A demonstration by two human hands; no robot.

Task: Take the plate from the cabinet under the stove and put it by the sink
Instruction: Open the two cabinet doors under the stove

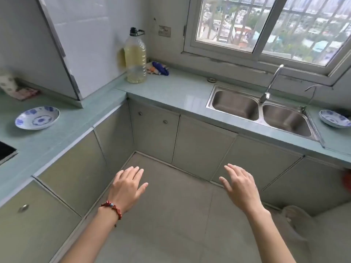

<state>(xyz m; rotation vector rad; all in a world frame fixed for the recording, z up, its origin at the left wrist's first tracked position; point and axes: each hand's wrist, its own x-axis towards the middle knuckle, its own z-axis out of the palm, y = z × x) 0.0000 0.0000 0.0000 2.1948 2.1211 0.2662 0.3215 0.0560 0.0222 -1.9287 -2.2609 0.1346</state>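
My left hand [127, 186], with a red bead bracelet on the wrist, and my right hand [239, 184] hover palm-down over the floor, fingers spread, holding nothing. A blue-and-white plate [37, 117] rests on the left counter beside the black stove corner [5, 151]. A second blue-and-white plate [334, 118] sits on the counter just right of the double steel sink [261, 111]. The cabinet door under the stove [34, 223], with a round knob, is closed.
Grey-green cabinet doors line both counters and all are closed. A large bottle of yellowish liquid [135, 57] and a crumpled cloth [158, 68] stand in the far corner. Two faucets [271, 82] rise behind the sink. A pale sack [296, 219] lies on the floor at right.
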